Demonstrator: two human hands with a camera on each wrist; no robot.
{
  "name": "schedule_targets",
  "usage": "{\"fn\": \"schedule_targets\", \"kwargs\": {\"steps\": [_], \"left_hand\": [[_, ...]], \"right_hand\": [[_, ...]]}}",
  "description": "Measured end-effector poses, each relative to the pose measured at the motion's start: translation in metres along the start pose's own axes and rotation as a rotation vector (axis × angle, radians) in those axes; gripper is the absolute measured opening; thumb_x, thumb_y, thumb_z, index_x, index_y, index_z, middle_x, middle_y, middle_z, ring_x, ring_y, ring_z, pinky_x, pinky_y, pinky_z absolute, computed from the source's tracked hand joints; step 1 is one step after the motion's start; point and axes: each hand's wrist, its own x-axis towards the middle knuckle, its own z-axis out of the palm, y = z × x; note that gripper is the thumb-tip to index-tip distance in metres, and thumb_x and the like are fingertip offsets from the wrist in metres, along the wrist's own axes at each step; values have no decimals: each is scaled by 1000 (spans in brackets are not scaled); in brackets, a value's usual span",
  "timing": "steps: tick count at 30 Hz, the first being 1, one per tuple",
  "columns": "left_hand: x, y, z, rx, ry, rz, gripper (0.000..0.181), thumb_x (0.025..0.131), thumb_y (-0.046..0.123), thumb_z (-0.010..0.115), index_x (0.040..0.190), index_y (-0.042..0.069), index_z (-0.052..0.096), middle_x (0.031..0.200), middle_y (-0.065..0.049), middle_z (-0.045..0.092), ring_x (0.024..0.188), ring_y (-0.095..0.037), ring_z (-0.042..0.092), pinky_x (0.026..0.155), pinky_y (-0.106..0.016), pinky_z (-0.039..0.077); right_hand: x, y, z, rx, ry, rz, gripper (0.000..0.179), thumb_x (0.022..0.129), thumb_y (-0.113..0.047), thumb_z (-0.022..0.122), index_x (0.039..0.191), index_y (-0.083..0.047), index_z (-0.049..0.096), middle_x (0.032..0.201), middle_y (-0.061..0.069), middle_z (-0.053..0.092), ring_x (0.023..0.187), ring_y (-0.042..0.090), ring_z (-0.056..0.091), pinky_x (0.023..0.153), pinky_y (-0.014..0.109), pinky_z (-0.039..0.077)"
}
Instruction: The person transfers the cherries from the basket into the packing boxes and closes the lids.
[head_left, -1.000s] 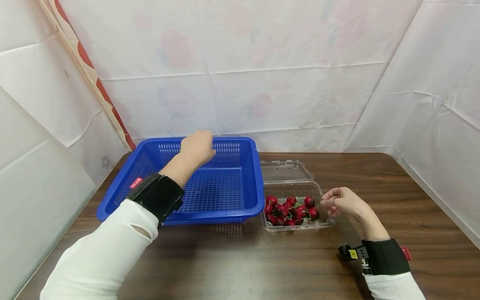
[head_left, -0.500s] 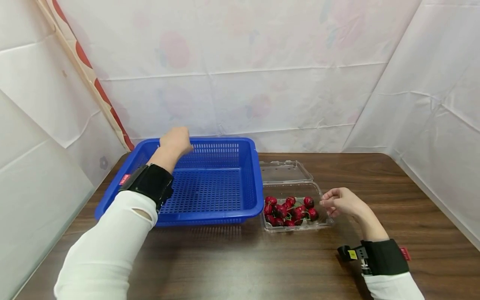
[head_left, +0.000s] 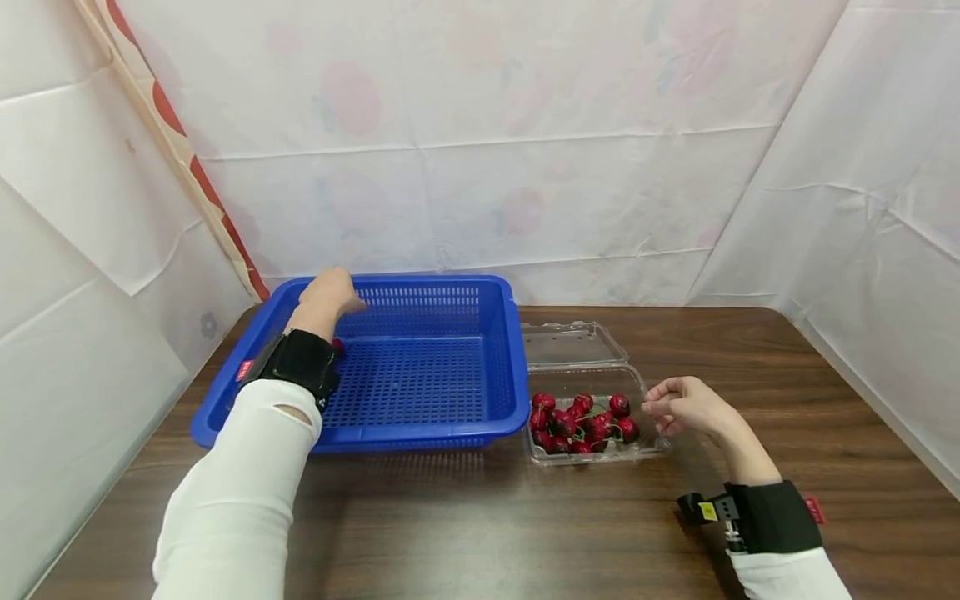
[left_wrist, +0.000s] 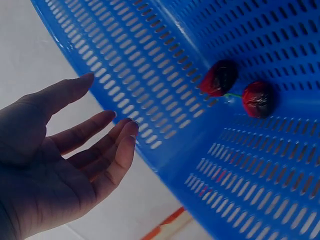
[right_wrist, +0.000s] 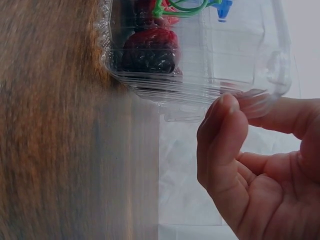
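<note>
My left hand (head_left: 328, 298) is over the far left part of a blue plastic basket (head_left: 420, 432). In the left wrist view its fingers are loosely bent with nothing in them. Two dark red cherries (left_wrist: 259, 99) joined by a green stem lie in the basket's corner, apart from the hand. One cherry (head_left: 337, 344) peeks out beside my left wrist in the head view. My right hand (head_left: 690, 407) pinches the right rim of a clear plastic clamshell box (head_left: 637, 450) between thumb and fingers. Several cherries with green stems (head_left: 581, 423) lie inside that box.
The box's lid (head_left: 573, 343) lies folded back behind it, and its left side is close against the basket. Both stand on a brown wooden table (head_left: 480, 525). White sheeting (head_left: 480, 208) walls the table at the back and sides.
My left hand has moved left across the basket and then lower, and its fingers now hold nothing. A cherry has come into sight in the basket by the wrist. My right hand stays put.
</note>
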Motion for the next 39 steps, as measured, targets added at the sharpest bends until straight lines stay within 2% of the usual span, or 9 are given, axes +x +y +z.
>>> {"fn": "schedule_targets", "kwargs": {"steps": [3,11,15,22,26,30,34,39], "left_hand": [[2,-4,3,-19,3,-11,56,84,19,57,124,-13,37,122,-34,38,109,-48,38,85,-57,34],[7,-13,12,-28,15,-59,49,84,17,56,120,-14,42,116,-34,44,103,-46,45,82,-54,38],[8,-16,17,-21,-1,-61,46,84,16,55,117,-14,45,116,-34,44,102,-46,46,79,-53,40],[10,-19,25,-13,-50,-92,49,84,15,54,120,-15,42,122,-36,38,107,-47,42,82,-53,39],[10,-18,27,-2,-104,-128,55,84,17,54,126,-14,35,128,-36,29,114,-47,35,87,-54,35],[8,-16,25,-22,-200,-198,62,84,22,54,130,-13,29,132,-34,25,116,-45,33,89,-54,33],[4,-15,23,-60,-270,-270,59,84,24,56,127,-11,35,130,-31,31,114,-42,37,89,-52,35],[-1,-15,23,-95,-296,-307,48,81,23,60,117,-7,48,119,-27,45,104,-36,46,83,-45,42]], "right_hand": [[0,1,0,1,0,1,20,86,-8,55,92,9,49,65,5,55,58,16,55,56,35,50],[-1,1,0,17,-13,-9,21,86,-7,55,93,11,48,66,5,56,57,14,55,53,32,49],[-1,2,0,15,-17,-15,21,86,-6,55,93,12,47,66,5,56,57,14,55,53,33,49],[-1,2,0,22,-18,-17,20,85,-6,55,92,11,47,66,5,56,56,14,54,53,32,49],[-2,2,0,20,-18,-21,20,85,-6,55,92,11,48,65,4,55,56,14,54,53,33,49],[-3,2,-1,20,-21,-22,20,86,-6,55,92,11,48,66,4,55,56,14,54,53,33,49],[-3,3,-1,18,-24,-21,19,86,-6,55,92,11,48,66,5,56,56,14,54,53,33,49],[-2,3,-2,13,-21,-19,20,86,-7,55,92,11,48,65,5,55,56,14,54,53,33,49]]}}
